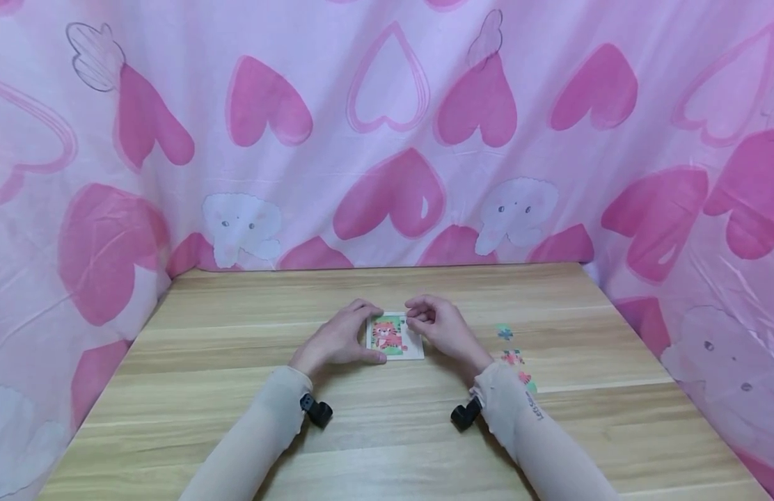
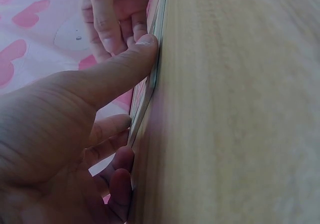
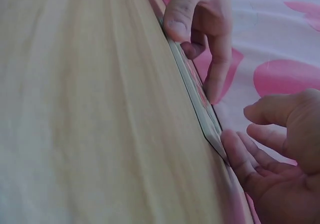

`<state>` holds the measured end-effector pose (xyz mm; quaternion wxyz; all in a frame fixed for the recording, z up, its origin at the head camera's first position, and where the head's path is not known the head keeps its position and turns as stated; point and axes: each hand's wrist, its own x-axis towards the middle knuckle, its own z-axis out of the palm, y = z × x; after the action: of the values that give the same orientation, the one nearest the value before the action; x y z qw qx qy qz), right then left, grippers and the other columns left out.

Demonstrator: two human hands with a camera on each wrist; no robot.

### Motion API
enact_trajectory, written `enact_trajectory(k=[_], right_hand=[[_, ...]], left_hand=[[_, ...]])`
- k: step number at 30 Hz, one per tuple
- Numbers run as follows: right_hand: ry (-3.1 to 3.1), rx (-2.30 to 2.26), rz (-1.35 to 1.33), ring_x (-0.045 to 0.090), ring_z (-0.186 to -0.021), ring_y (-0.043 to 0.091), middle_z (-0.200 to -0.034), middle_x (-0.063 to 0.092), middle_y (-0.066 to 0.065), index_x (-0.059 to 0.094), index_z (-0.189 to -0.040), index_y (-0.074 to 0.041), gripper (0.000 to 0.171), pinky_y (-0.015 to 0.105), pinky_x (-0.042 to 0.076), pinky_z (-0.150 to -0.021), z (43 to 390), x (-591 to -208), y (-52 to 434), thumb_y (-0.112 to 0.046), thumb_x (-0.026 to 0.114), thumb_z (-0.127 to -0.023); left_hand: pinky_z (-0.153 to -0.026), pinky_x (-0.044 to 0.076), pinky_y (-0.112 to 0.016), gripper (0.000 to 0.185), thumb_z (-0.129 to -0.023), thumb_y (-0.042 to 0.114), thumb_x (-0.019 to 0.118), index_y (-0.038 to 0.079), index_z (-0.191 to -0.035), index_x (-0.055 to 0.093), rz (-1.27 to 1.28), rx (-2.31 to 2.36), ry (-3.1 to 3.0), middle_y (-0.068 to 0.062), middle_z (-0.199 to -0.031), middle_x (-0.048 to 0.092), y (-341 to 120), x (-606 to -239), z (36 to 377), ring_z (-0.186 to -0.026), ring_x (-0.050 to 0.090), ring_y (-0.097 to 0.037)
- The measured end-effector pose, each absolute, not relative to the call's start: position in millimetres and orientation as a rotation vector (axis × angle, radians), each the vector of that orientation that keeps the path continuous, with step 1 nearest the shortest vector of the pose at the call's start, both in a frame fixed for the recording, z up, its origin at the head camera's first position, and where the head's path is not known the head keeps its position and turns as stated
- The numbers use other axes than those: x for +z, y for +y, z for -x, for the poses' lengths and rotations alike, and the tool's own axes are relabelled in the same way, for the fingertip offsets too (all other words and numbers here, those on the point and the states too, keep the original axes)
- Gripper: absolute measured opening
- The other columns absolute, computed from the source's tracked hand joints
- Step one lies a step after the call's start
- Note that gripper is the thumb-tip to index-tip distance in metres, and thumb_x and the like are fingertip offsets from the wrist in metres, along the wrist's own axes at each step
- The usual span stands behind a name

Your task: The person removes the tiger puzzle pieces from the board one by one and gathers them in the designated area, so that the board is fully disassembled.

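Two hands on the job: both yours, one at each end of the puzzle board [image 1: 414,344], which lies flat on the surface [image 1: 362,445].
Board vs fingers: its left end sits between your left thumb and fingers; its right end is just below your right fingertips.
Left hand [image 1: 340,337]: fingers spread partway, gripping the board, thumb on the near edge, fingertips at the far and left edges.
Right hand [image 1: 446,330]: fingers half bent, thumb standing apart from them with a gap visible in the right wrist view, gripping nothing. Can't tell if the fingertips touch the board.
Tiger picture [image 1: 387,334]: filled in on the board's left and middle; right strip is bare white.
Loose pieces [image 1: 512,357]: in a rough column on the surface, beyond your right wrist, well apart from the board.
Backdrop: pink heart-print curtain [image 1: 269,104] behind the surface.
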<state>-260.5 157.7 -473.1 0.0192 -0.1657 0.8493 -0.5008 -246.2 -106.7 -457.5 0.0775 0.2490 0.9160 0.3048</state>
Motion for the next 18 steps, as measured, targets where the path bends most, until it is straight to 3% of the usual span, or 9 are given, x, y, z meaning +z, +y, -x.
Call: enact_trajectory(k=[18], right_hand=[[2.762,-1.383,0.373,0.068,-0.097,0.017,-0.116,0.067,0.009,0.081,-0.115,-0.007,0.020,0.034,0.061,-0.089,254.2,-476.6,147.6,-0.017,0.088,-0.098]], left_hand=[[-0.127,0.044,-0.054,0.098,-0.081,0.042,0.102,0.008,-0.161,0.056,-0.761,0.933,2.736,-0.008,-0.161,0.054,-106.8,-458.0,246.7,-0.149,0.053,-0.031]])
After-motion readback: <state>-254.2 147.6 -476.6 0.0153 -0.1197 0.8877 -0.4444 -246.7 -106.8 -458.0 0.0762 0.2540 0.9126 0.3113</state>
